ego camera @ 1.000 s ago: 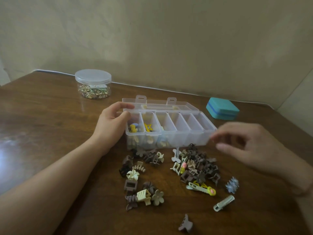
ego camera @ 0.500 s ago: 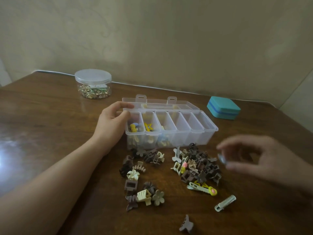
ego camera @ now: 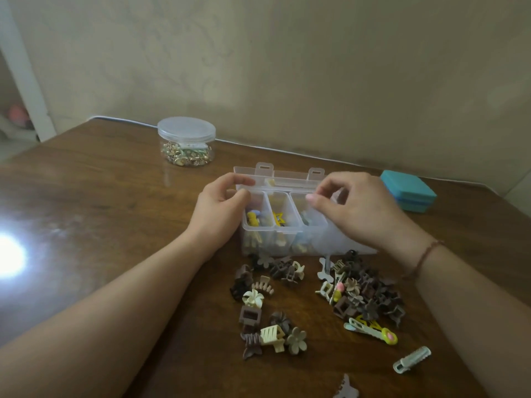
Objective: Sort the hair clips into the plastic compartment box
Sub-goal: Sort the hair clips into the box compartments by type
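Note:
The clear plastic compartment box (ego camera: 287, 229) stands open at the table's middle, with a few yellow and blue clips in its three left compartments. My left hand (ego camera: 218, 214) grips the box's left end. My right hand (ego camera: 359, 208) hovers over the third compartment with thumb and forefinger close together, hiding the right compartments. No clip shows between those fingers. Two loose heaps of hair clips lie in front of the box: a mostly brown heap (ego camera: 365, 288) on the right and a brown and cream heap (ego camera: 258, 300) on the left.
A yellow-green long clip (ego camera: 370, 330), a pale green clip (ego camera: 412, 359) and a grey claw clip (ego camera: 346, 390) lie apart near the front. A lidded round jar of small trinkets (ego camera: 186, 142) stands back left. A teal case (ego camera: 408, 193) sits back right. A wall runs behind the table.
My right hand picked a spiky blue-grey clip off the table at the right, then moved up and left over the box. My left hand stayed on the box.

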The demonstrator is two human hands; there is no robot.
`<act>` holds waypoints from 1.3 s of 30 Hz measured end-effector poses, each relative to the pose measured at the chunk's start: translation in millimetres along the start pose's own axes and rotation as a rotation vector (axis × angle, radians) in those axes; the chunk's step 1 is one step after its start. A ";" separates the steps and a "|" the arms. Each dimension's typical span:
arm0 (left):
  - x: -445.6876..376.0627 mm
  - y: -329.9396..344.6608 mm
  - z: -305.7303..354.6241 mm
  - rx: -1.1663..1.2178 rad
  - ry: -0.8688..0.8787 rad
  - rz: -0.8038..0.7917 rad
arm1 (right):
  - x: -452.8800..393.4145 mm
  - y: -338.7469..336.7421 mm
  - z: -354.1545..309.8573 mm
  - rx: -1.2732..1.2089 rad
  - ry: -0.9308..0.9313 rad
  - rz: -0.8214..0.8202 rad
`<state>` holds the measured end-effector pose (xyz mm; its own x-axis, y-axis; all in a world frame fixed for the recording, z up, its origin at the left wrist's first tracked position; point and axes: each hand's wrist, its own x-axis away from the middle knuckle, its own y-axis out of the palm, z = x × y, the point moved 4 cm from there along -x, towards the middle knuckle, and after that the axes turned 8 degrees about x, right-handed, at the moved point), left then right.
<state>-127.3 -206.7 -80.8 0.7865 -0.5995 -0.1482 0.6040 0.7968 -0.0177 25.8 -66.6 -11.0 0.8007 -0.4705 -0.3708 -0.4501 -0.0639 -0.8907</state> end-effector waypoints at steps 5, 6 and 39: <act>0.2 0.9 0.0 0.004 0.003 0.004 | 33.4 -45.2 2.5 -0.029 -0.113 -0.003; 0.0 1.1 0.1 0.003 0.003 0.009 | 46.8 -49.0 4.5 -0.015 -0.153 -0.051; -4.6 -1.4 -3.8 0.002 0.081 -0.011 | -16.7 28.3 -50.9 0.019 0.043 -0.028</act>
<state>-132.3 -204.8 -83.8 0.7667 -0.6003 -0.2277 0.6131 0.7898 -0.0180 -20.4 -105.3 -16.7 0.7951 -0.5061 -0.3341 -0.4197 -0.0616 -0.9056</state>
